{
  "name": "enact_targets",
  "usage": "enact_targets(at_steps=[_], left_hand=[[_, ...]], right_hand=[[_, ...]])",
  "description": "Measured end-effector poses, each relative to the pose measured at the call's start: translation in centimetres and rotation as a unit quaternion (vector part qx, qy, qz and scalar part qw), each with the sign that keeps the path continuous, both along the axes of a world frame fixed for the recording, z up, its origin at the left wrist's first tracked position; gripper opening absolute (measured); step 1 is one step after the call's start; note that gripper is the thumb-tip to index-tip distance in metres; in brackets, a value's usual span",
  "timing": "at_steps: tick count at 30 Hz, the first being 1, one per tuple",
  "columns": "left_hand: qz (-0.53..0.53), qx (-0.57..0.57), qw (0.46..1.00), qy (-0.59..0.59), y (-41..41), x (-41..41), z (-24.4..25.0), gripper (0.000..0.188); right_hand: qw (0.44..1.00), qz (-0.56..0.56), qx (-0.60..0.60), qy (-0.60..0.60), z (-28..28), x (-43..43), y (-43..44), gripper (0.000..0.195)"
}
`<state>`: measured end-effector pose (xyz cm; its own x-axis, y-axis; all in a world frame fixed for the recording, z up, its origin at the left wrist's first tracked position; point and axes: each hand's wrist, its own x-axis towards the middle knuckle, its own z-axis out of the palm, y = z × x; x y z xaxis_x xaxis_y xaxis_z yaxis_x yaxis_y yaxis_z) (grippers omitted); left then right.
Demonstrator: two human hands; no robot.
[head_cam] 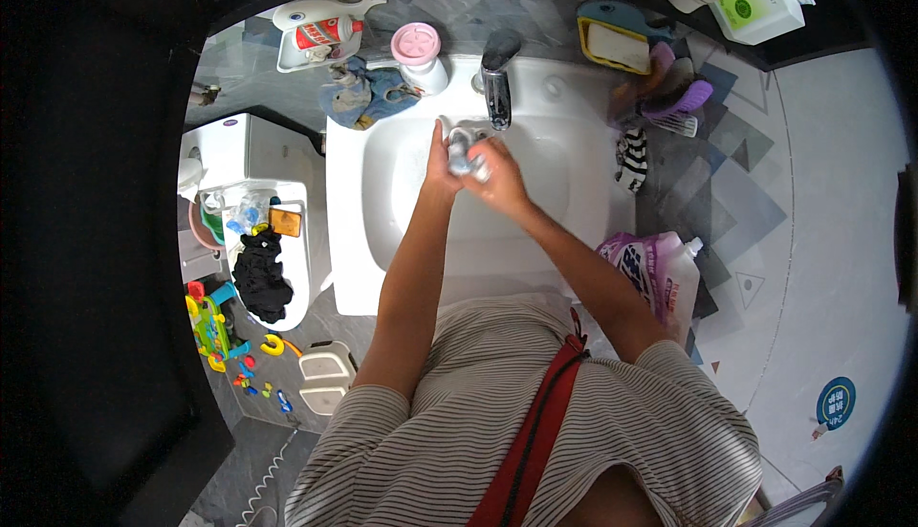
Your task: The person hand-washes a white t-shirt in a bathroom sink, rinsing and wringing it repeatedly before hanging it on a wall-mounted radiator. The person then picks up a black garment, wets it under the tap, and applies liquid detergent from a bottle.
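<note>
Over the white sink basin (pixel 545 226), both hands are on a small white and grey-blue item (pixel 461 150). It is blurred, and I cannot tell whether it is cloth. My left hand (pixel 439 161) supports it from the left, one finger or thumb pointing up. Curled over its right side, my right hand (pixel 505 181) grips it and hides part of it. The chrome faucet (pixel 496 93) stands just beyond, to the upper right of the hands. No water stream is plain to see.
Behind the basin sit a blue rag (pixel 391 93), a white container with a pink lid (pixel 418 46) and a soap dish (pixel 584 46). Brushes (pixel 681 100) and a purple detergent pouch (pixel 649 269) line the right. At left, black cloth (pixel 262 276) lies on the toilet lid (pixel 296 297).
</note>
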<state>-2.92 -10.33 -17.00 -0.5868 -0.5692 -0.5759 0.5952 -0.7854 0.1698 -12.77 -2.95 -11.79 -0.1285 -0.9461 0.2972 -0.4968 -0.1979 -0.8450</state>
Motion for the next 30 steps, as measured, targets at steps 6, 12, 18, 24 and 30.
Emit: enact_targets(at_steps=[6, 12, 18, 24, 30], left_hand=[[0.006, -0.078, 0.997, 0.028, 1.2, -2.6, -2.4, 0.04], [-0.015, -0.069, 0.997, -0.043, 0.6, -2.2, -2.0, 0.039], [0.003, -0.094, 0.994, -0.046, 0.2, -0.7, -2.0, 0.047], [-0.046, -0.066, 0.985, 0.153, 0.9, 0.3, -3.4, 0.053], [0.026, -0.06, 0.997, 0.028, 1.5, -1.5, -2.9, 0.036]], right_hand=[[0.987, -0.112, -0.071, 0.093, -1.5, 0.5, 0.4, 0.024], [0.974, -0.206, 0.088, -0.043, -5.7, -3.4, -2.9, 0.02], [0.97, -0.214, 0.068, -0.093, -6.2, -2.3, -2.1, 0.021], [0.989, 0.045, -0.089, 0.111, 1.9, 2.9, 1.0, 0.027], [0.976, -0.199, -0.028, 0.088, -3.2, 1.3, -2.0, 0.021]])
